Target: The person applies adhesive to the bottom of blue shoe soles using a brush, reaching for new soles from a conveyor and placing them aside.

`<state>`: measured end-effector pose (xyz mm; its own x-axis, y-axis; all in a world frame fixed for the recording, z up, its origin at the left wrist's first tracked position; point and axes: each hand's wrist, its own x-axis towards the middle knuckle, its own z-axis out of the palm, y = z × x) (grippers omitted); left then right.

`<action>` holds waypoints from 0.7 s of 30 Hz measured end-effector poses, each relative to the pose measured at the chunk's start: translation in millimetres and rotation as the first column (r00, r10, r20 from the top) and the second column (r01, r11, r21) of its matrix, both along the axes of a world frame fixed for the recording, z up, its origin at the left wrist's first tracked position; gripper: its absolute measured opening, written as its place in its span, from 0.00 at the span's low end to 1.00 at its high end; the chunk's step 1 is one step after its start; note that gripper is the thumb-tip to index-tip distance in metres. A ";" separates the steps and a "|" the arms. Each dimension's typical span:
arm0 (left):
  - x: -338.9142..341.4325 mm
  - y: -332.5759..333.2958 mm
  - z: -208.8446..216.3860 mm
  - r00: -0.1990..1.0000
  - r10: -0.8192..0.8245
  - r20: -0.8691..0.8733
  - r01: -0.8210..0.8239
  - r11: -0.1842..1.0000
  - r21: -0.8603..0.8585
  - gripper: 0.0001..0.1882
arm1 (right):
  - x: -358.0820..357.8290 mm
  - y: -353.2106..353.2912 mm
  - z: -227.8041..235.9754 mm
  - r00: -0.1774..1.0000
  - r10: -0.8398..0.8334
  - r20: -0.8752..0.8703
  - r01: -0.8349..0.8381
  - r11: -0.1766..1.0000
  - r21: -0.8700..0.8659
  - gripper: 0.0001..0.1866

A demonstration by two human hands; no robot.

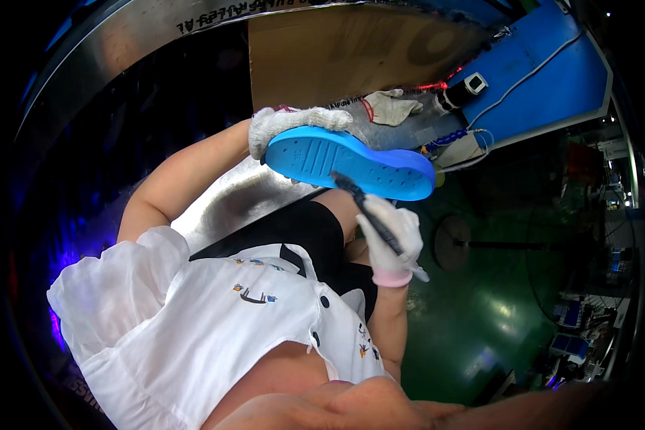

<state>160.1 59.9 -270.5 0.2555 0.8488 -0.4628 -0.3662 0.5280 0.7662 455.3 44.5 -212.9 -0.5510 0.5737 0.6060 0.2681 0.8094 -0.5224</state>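
1. Blue tabletop, flat and smooth, behind everything.
2. Blue shoe sole, long, rubbery, dotted with tiny holes, up in the air above the lap.
3. Left hand in fuzzy white glove, grip wrapped round sole's heel end.
4. Right hand in smooth white glove, grip pinching thin black pen, tip touching sole.
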 end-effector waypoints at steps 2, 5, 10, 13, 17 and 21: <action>-1.2 -0.2 -15.3 0.996 0.082 -0.045 -0.074 0.985 0.155 0.26 | -4.8 -11.4 9.1 0.980 0.094 0.176 -0.128 0.972 0.198 0.09; 6.6 -9.2 23.4 0.997 -0.024 -0.067 0.040 0.966 0.254 0.26 | -11.6 -18.7 4.0 0.984 0.162 0.078 -0.165 0.986 0.029 0.10; 7.6 -12.5 21.1 0.992 -0.114 0.048 0.078 0.882 0.465 0.22 | -20.2 -18.2 -0.1 0.962 0.202 0.181 -0.225 0.968 0.114 0.13; 6.2 -8.8 10.8 0.999 -0.050 -0.009 0.047 0.835 0.548 0.23 | -13.2 -16.4 3.0 0.987 0.161 0.013 -0.161 0.987 -0.009 0.14; -8.3 -14.5 15.7 0.978 -0.156 -0.139 0.198 0.903 0.382 0.26 | -4.2 -8.3 1.0 0.993 0.109 0.054 -0.110 0.994 0.007 0.16; -9.8 -16.4 1.8 0.981 0.000 -0.196 0.115 0.810 0.575 0.23 | -2.7 -18.8 9.0 0.985 0.117 0.127 -0.133 0.984 0.122 0.14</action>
<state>150.4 43.4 -268.7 0.2748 0.9589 0.0707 -0.1767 -0.0219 0.9840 452.6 25.7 -203.9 -0.6859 0.4165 0.5967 0.2146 0.8993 -0.3810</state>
